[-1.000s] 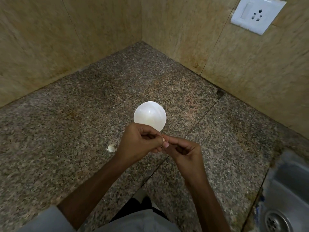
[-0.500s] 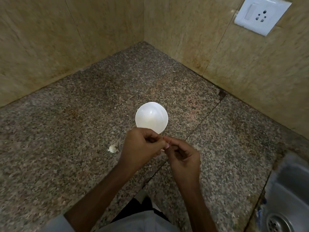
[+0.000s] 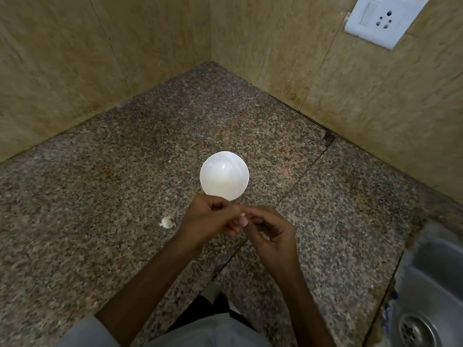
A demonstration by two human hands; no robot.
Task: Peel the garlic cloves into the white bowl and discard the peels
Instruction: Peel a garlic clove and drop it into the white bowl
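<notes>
Between the curled fingers of the left hand (image 3: 210, 219) and right hand (image 3: 271, 235), a pinched garlic clove (image 3: 242, 215) barely shows; glare washes out the inside of the white bowl (image 3: 207, 176).

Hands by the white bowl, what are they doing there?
A person is peeling garlic. The left hand holds a small garlic clove and the right hand pinches at it with its fingertips, just in front of the white bowl on the granite counter. Only a sliver of the clove shows between the fingers. Another unpeeled clove lies on the counter to the left of the hands. No cloves can be made out in the bowl.
</notes>
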